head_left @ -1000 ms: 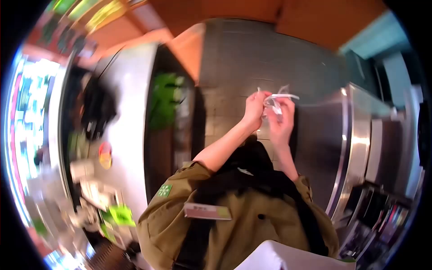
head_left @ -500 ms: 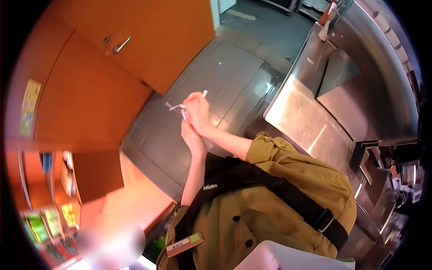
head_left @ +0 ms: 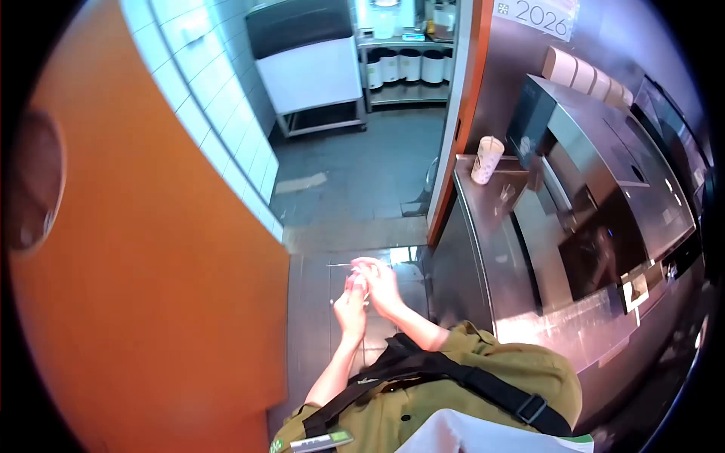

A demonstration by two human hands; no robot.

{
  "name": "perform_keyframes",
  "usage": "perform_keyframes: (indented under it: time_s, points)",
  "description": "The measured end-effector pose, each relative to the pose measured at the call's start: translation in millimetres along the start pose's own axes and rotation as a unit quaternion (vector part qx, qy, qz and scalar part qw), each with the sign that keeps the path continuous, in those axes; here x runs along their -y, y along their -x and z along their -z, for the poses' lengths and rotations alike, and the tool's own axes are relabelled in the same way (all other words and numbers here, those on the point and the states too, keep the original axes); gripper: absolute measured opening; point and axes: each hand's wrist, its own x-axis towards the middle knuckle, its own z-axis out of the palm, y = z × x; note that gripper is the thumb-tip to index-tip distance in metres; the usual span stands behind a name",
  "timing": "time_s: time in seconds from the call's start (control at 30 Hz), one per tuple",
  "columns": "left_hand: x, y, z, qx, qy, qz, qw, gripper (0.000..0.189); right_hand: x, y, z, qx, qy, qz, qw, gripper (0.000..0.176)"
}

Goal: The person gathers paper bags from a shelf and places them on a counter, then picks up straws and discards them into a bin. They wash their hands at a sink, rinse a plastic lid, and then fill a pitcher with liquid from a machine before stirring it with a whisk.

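Note:
Both my hands are together in front of my body, above the dark tiled floor [head_left: 310, 302]. My left hand [head_left: 350, 308] is closed, its fingers curled up against the other hand. My right hand [head_left: 380, 287] is closed too, touching the left at the fingertips. A thin pale strip [head_left: 338, 265] sticks out to the left from between the fingers. What exactly the fingers grip is too small and blurred to tell.
An orange door [head_left: 174, 264] stands on the left. Beyond the doorway are a white bin-like unit [head_left: 310, 87] and a shelf [head_left: 404, 93] with white canisters. A steel counter [head_left: 483, 226] on the right bears a patterned cup [head_left: 487, 160] and a metal machine [head_left: 604, 158].
The view has turned toward the open doorway, so the cup and the shelf now show. My hands sit lower in the view, still together.

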Motion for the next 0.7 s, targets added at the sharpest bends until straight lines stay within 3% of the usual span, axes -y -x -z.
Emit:
perform_keyframes:
  time_s: [0.03, 0.07, 0.1, 0.2, 0.23, 0.3, 0.37, 0.43, 0.47, 0.5, 0.53, 0.57, 0.6, 0.63, 0.67, 0.7]
  points:
    - [-12, -32, -17, 0.033, 0.019, 0.057, 0.998, 0.031, 10, -22, 6, -0.021, 0.005, 0.022, 1.000, 0.021]
    - [-10, -68, -35, 0.060, 0.071, 0.076, 0.993, 0.028, 4, -50, 18, -0.047, 0.133, 0.145, 0.979, 0.024]
    - [-2, -103, -55, 0.085, 0.122, 0.097, 0.984, 0.026, 12, -70, 18, -0.097, 0.210, 0.193, 0.954, 0.026]
    - [28, -203, -101, 0.126, 0.091, 0.108, 0.982, 0.023, 6, -150, 26, -0.201, 0.271, 0.238, 0.911, 0.029]
    - [34, -236, -114, 0.126, 0.072, 0.110, 0.983, 0.023, -1, -182, 30, -0.196, 0.258, 0.244, 0.914, 0.030]
    - [44, -313, -126, 0.093, 0.112, 0.161, 0.976, 0.025, -20, -249, 35, -0.137, 0.241, 0.195, 0.941, 0.034]
    - [35, -384, -141, 0.026, 0.173, 0.161, 0.971, 0.020, 0, -310, 17, -0.069, 0.225, 0.175, 0.956, 0.038]
    - [25, -453, -152, 0.016, 0.242, 0.171, 0.955, 0.021, 17, -376, 14, -0.001, 0.265, 0.199, 0.943, 0.038]
    - [22, -488, -147, -0.007, 0.249, 0.218, 0.944, 0.020, 29, -405, 10, 0.066, 0.274, 0.218, 0.934, 0.040]
    - [21, -515, -153, -0.063, 0.246, 0.182, 0.950, 0.018, 23, -431, 15, 0.099, 0.305, 0.222, 0.921, 0.041]
    - [39, -557, -143, 0.001, 0.370, 0.170, 0.913, 0.023, 22, -461, 15, 0.140, 0.345, 0.223, 0.901, 0.041]
    - [37, -592, -145, -0.054, 0.357, 0.205, 0.910, 0.024, 21, -492, 15, 0.182, 0.383, 0.224, 0.878, 0.041]
    - [15, -612, -159, -0.132, 0.329, 0.200, 0.913, 0.022, 17, -524, 18, 0.181, 0.388, 0.237, 0.872, 0.040]
    - [37, -656, -149, -0.129, 0.359, 0.165, 0.910, 0.024, 13, -555, 18, 0.178, 0.389, 0.247, 0.869, 0.040]
    - [39, -696, -149, -0.179, 0.366, 0.147, 0.901, 0.025, 15, -588, 23, 0.194, 0.331, 0.182, 0.905, 0.040]
    - [36, -734, -157, -0.221, 0.365, 0.132, 0.895, 0.029, 14, -627, 27, 0.169, 0.326, 0.223, 0.903, 0.038]
